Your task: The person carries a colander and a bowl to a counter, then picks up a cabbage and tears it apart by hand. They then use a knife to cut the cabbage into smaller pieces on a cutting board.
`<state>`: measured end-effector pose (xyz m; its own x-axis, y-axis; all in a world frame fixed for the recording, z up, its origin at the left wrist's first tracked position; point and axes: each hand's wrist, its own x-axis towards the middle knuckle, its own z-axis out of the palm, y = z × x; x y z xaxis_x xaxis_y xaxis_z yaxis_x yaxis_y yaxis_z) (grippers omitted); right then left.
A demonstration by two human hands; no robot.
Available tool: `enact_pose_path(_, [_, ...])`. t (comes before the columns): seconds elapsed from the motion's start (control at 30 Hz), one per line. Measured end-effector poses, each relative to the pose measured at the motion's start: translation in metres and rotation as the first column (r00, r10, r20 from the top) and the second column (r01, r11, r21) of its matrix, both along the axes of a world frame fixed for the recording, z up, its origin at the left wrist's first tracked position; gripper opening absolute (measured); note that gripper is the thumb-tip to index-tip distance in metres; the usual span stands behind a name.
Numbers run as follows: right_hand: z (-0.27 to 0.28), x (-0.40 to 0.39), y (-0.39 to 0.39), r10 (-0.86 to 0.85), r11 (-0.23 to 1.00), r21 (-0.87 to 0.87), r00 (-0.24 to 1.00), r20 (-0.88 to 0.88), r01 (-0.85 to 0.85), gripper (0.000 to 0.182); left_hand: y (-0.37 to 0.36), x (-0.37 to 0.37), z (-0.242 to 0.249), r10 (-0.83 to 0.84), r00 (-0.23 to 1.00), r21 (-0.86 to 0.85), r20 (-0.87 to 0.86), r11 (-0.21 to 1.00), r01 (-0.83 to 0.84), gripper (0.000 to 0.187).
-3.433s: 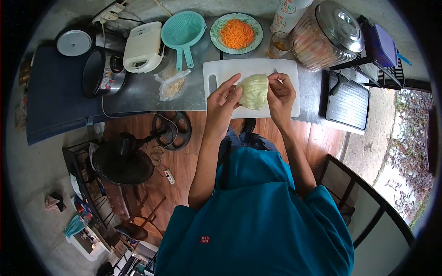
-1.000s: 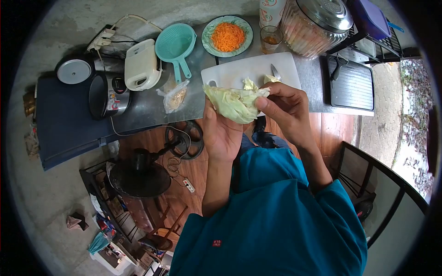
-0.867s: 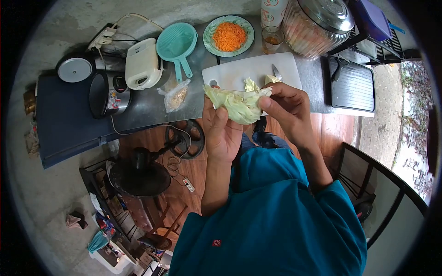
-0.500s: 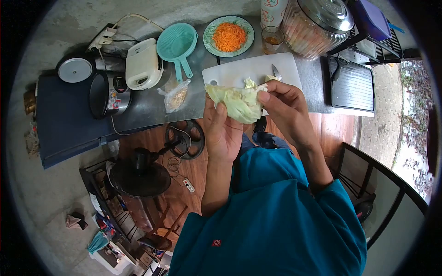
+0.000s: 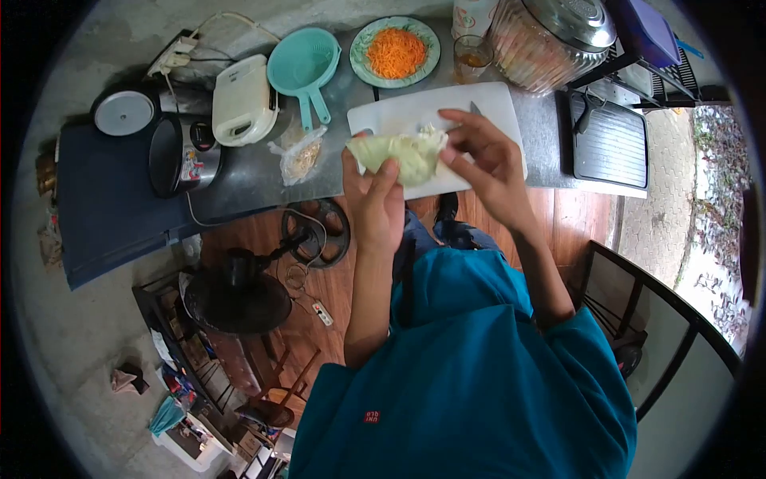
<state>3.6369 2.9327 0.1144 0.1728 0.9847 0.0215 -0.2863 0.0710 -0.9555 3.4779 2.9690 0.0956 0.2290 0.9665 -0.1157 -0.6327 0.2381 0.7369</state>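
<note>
Pale green cabbage [image 5: 408, 160] hangs in the air over the front of the white cutting board [image 5: 387, 118]. My left hand [image 5: 377, 206] grips its left end, thumb on the near face and fingers behind. At the cabbage's frayed right end is my right hand [image 5: 493, 172], its fingers apart and the thumb tip right by the leaf edge. Behind the right fingers, part of a knife [image 5: 475, 108] shows on the board.
Shredded carrot [image 5: 396, 53] fills a green-rimmed plate [image 5: 359, 68] behind the board. A glass [image 5: 471, 62] and a large lidded jar [image 5: 542, 48] stand back right. A grill pan [image 5: 610, 144] lies right; a teal colander [image 5: 304, 62] and plastic bag [image 5: 300, 158] lie left.
My right fingers have come off the cabbage's right end and spread apart. The cabbage has shifted slightly left and up in view, still in my left hand.
</note>
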Motion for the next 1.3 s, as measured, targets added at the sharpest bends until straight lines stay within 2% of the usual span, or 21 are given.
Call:
enact_pose_path(0.07, [-0.041,0.018,-0.002,-0.139,0.973,-0.115,0.900,0.413,0.203,0.040,0.009,-0.006,-0.033,0.054,0.996,-0.006,-0.070,0.998,-0.055,0.051])
enact_pose_path(0.13, [-0.140,0.046,-0.026,-0.206,0.926,0.011,0.482,0.852,0.377,0.044,0.017,-0.022,-0.098,0.041,0.990,-0.190,-0.134,0.979,-0.067,0.051])
enact_pose_path(0.17, [-0.161,0.052,-0.040,-0.133,0.904,0.000,0.283,0.950,0.427,0.046,0.018,-0.024,-0.117,0.053,0.991,-0.184,-0.120,0.980,-0.075,0.051])
enact_pose_path(0.2, [-0.175,0.053,-0.058,-0.034,0.877,-0.009,0.080,0.996,0.480,0.048,0.014,-0.028,-0.134,0.036,0.970,-0.266,-0.239,0.959,-0.101,0.051])
enact_pose_path(0.23, [-0.186,0.054,-0.066,-0.024,0.880,-0.016,0.079,0.997,0.475,0.048,0.008,-0.032,-0.148,0.002,0.935,-0.346,-0.356,0.929,-0.134,0.051])
enact_pose_path(0.3, [-0.202,0.050,-0.085,0.131,0.835,-0.132,0.041,0.991,0.535,0.053,0.001,-0.032,-0.171,0.012,0.938,-0.350,-0.345,0.926,-0.140,0.053])
enact_pose_path(0.33, [-0.206,0.048,-0.089,0.136,0.836,-0.136,0.040,0.990,0.532,0.053,0.002,-0.029,-0.178,0.022,0.944,-0.333,-0.329,0.933,-0.138,0.054])
enact_pose_path(0.4, [-0.211,0.047,-0.091,0.073,0.805,-0.278,0.379,0.923,0.523,0.050,0.003,-0.024,-0.189,0.022,0.929,-0.339,-0.369,0.928,-0.156,0.055])
enact_pose_path(0.5, [-0.232,0.055,-0.094,0.001,0.819,-0.247,0.429,0.903,0.518,0.043,0.002,-0.023,-0.215,0.028,0.920,-0.323,-0.391,0.932,-0.165,0.060])
enact_pose_path(0.57, [-0.236,0.061,-0.096,-0.029,0.827,-0.236,0.457,0.889,0.511,0.040,0.000,-0.024,-0.229,0.131,0.780,-0.122,-0.612,0.959,-0.256,0.067])
enact_pose_path(0.6, [-0.231,0.062,-0.099,-0.076,0.836,-0.191,0.453,0.888,0.514,0.037,-0.002,-0.026,-0.227,0.129,0.778,-0.125,-0.615,0.958,-0.258,0.067])
enact_pose_path(0.67, [-0.215,0.060,-0.106,-0.118,0.841,-0.153,0.452,0.884,0.519,0.035,-0.009,-0.028,-0.212,0.177,0.548,0.100,-0.817,0.981,-0.168,0.073])
enact_pose_path(0.7, [-0.201,0.055,-0.107,-0.136,0.817,-0.174,0.478,0.868,0.549,0.034,-0.012,-0.030,-0.205,0.290,0.220,0.290,-0.931,0.957,-0.031,0.072])
enact_pose_path(0.73, [-0.186,0.050,-0.109,-0.156,0.793,-0.194,0.501,0.851,0.577,0.032,-0.014,-0.030,-0.193,0.286,0.220,0.286,-0.933,0.958,-0.032,0.072])
enact_pose_path(0.8, [-0.159,0.037,-0.112,-0.160,0.788,-0.190,0.494,0.855,0.585,0.034,-0.016,-0.030,-0.175,0.488,-0.030,0.467,-0.872,0.850,0.241,0.058])
enact_pose_path(0.87, [-0.140,0.023,-0.114,-0.039,0.764,-0.468,0.755,0.655,0.445,0.036,-0.013,-0.038,-0.182,0.489,0.037,0.469,-0.871,0.809,0.355,0.053])
enact_pose_path(0.9, [-0.129,0.016,-0.113,0.030,0.780,-0.496,0.770,0.638,0.381,0.039,-0.009,-0.042,-0.187,0.488,0.108,0.478,-0.866,0.747,0.462,0.048])
enact_pose_path(0.97, [-0.130,0.003,-0.114,0.104,0.902,-0.359,0.687,0.719,0.240,0.044,-0.003,-0.053,-0.206,0.431,0.152,0.446,-0.889,0.744,0.498,0.043])
enact_pose_path(1.0, [-0.120,-0.010,-0.112,0.190,0.865,-0.475,0.772,0.607,0.160,0.046,0.000,-0.055,-0.213,0.376,0.193,0.419,-0.906,0.736,0.531,0.038])
enact_pose_path(1.13, [-0.128,-0.031,-0.114,0.306,0.820,-0.571,0.821,0.483,0.030,0.049,0.006,-0.051,-0.219,0.448,0.207,0.492,-0.870,0.763,0.419,0.033])
enact_pose_path(1.3, [-0.158,-0.044,-0.121,0.284,0.918,-0.394,0.757,0.589,-0.038,0.052,0.001,-0.045,-0.221,0.453,0.200,0.495,-0.869,0.802,0.333,0.023])
